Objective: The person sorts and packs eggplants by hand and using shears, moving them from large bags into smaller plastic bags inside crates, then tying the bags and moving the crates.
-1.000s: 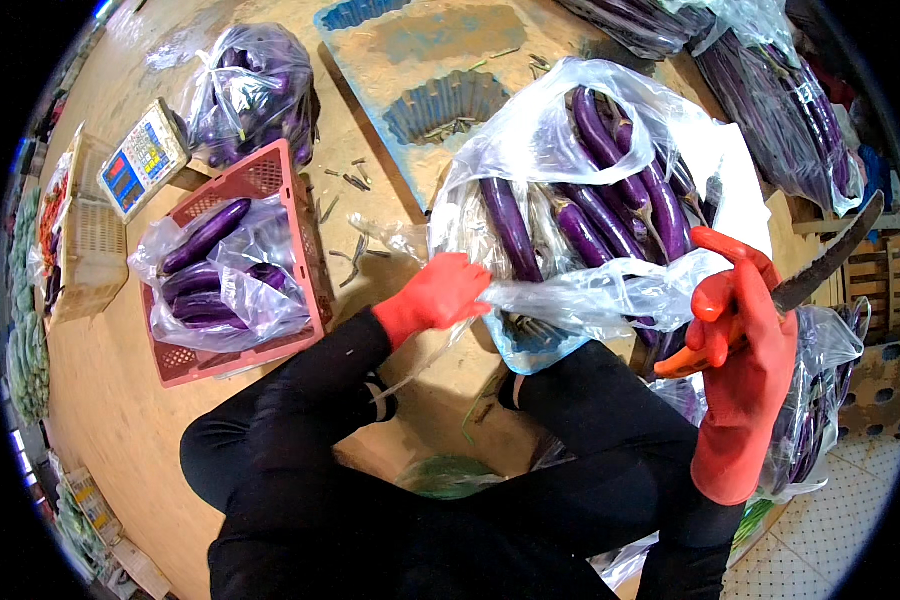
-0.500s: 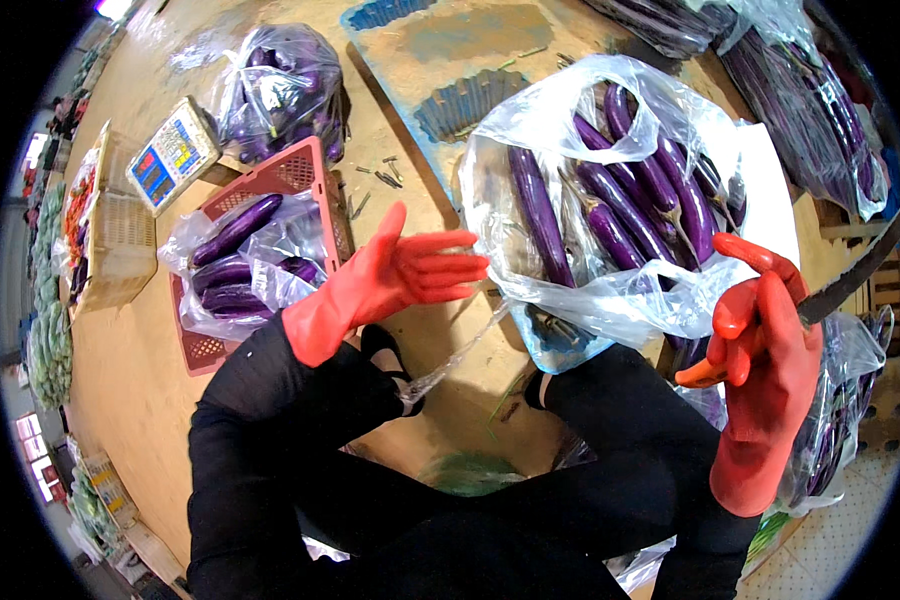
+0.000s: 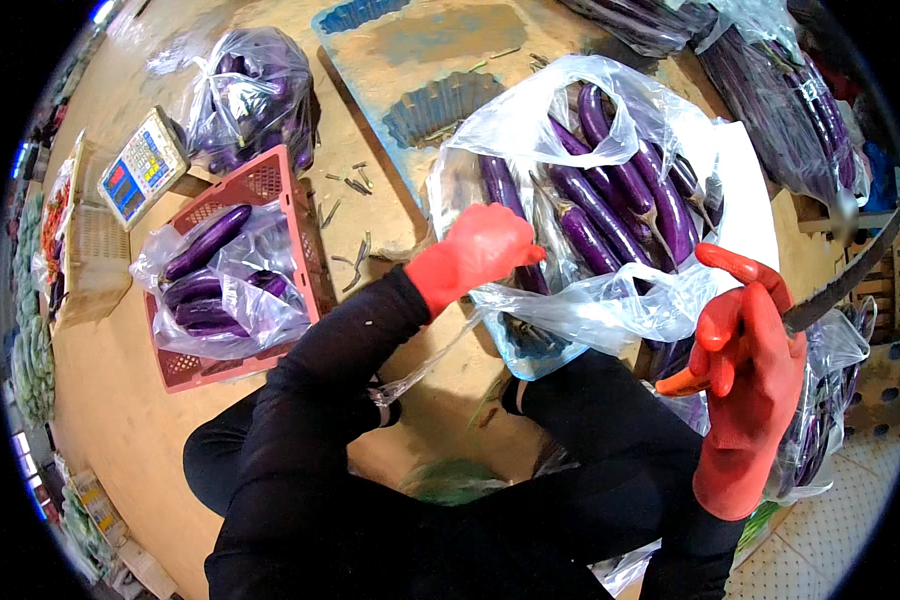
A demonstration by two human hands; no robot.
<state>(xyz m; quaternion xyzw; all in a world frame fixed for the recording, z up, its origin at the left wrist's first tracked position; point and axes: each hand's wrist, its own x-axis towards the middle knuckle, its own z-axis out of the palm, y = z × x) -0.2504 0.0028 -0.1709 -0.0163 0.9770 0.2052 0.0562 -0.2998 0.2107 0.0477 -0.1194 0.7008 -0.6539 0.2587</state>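
Observation:
My left hand (image 3: 482, 255), in a red rubber glove, is closed around the middle of a long purple eggplant (image 3: 500, 182) at the left side of an open clear plastic bag (image 3: 590, 290); the curled fingers partly hide the grip. Several more eggplants (image 3: 595, 200) lie side by side in that bag. On the right, my right hand (image 3: 755, 370), gloved the same way, holds a knife by its orange handle (image 3: 682, 382). The knife's dark curved blade (image 3: 850, 272) points up and to the right, away from the bag.
A red plastic crate (image 3: 300, 225) with bagged eggplants stands at left, beside a digital scale (image 3: 142, 168) and a tied bag of eggplants (image 3: 252, 100). Cut stems (image 3: 355, 180) litter the tan surface. A blue tray (image 3: 370, 110) extends under the bag. More bagged eggplants (image 3: 785, 120) lie far right.
My left hand has moved right from beside the bag onto the leftmost eggplant, its outstretched fingers now curled. My right hand still holds the knife. The whole view has shifted slightly.

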